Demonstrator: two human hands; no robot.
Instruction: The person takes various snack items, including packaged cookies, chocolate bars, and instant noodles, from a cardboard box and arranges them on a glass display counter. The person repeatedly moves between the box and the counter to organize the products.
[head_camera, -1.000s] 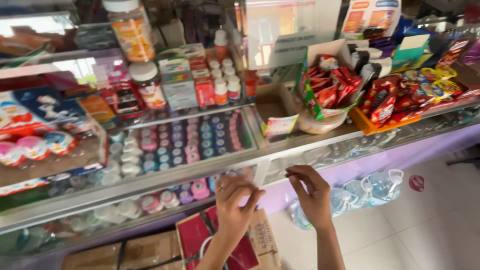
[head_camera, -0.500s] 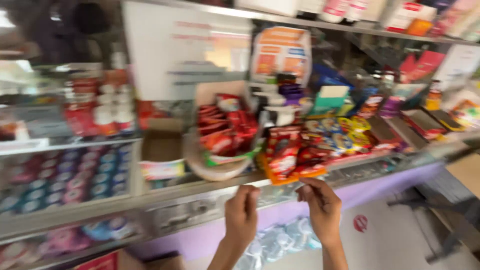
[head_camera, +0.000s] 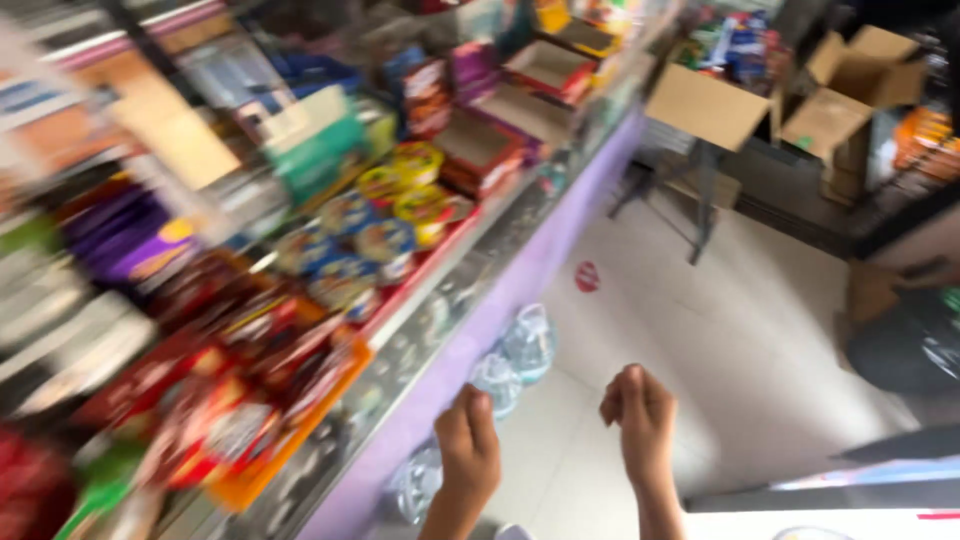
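Hovering loosely closed, both hands (head_camera: 555, 430) point toward water bottles (head_camera: 527, 342)

This is a small shop. A long worktop (head_camera: 520, 290) with a lilac front is crowded with open trays of wrapped sweets (head_camera: 330, 270) and snack packets (head_camera: 200, 400). Open cardboard boxes (head_camera: 790, 100) of stock stand beyond it, and water jugs (head_camera: 528, 345) sit on the tiled floor (head_camera: 720, 330).

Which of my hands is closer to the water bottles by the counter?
Left. The left hand is right beside the water bottles at the purple counter; the right hand is farther out over the floor.
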